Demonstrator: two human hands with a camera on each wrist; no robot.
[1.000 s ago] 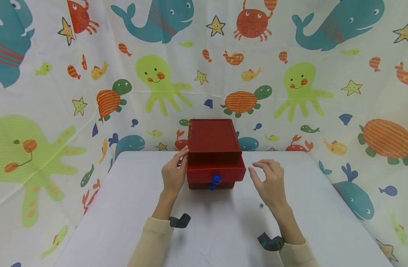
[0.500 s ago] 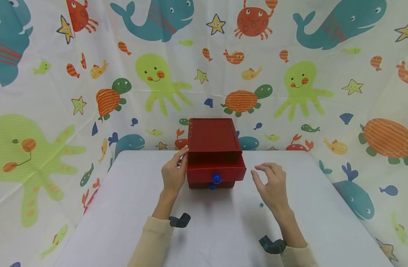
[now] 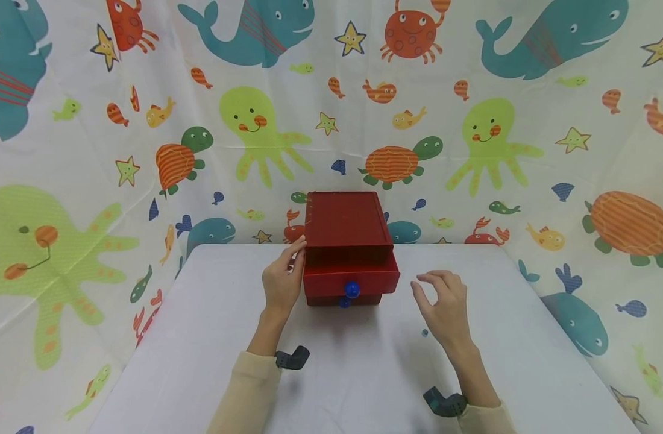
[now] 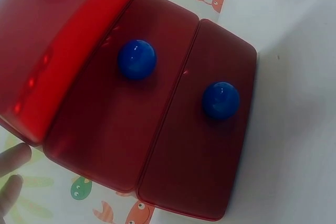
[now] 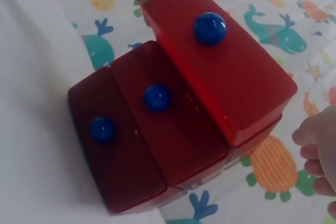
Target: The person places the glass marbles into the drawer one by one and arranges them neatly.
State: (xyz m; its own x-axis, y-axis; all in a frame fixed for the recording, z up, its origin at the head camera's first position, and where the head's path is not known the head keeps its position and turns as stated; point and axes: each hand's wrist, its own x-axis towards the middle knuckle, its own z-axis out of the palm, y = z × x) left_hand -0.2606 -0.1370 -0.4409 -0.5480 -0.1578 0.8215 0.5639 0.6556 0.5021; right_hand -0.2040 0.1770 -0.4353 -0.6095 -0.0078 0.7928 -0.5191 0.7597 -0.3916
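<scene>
A red drawer cabinet (image 3: 345, 218) stands at the back middle of the table. Its top drawer (image 3: 323, 285) is pulled partway out, with a round blue knob (image 3: 352, 290) on the front. Two lower drawers stay flush, each with its own blue knob, as the middle knob (image 4: 137, 60) and bottom knob (image 4: 220, 100) show in the left wrist view. My left hand (image 3: 281, 282) rests its fingertips against the cabinet's left side. Right of the drawer, my right hand (image 3: 445, 306) hovers apart from it, fingers loosely bent and holding nothing.
A white-covered table (image 3: 212, 337) bears the cabinet. Behind it hangs a curtain (image 3: 288, 150) printed with sea animals, which also runs along both sides. A tiny bluish spot (image 3: 425, 333) shows on the table by my right hand.
My right hand has drawn away from the drawer, to the right and slightly toward me. My left hand, the cabinet and the pulled-out drawer have kept their places.
</scene>
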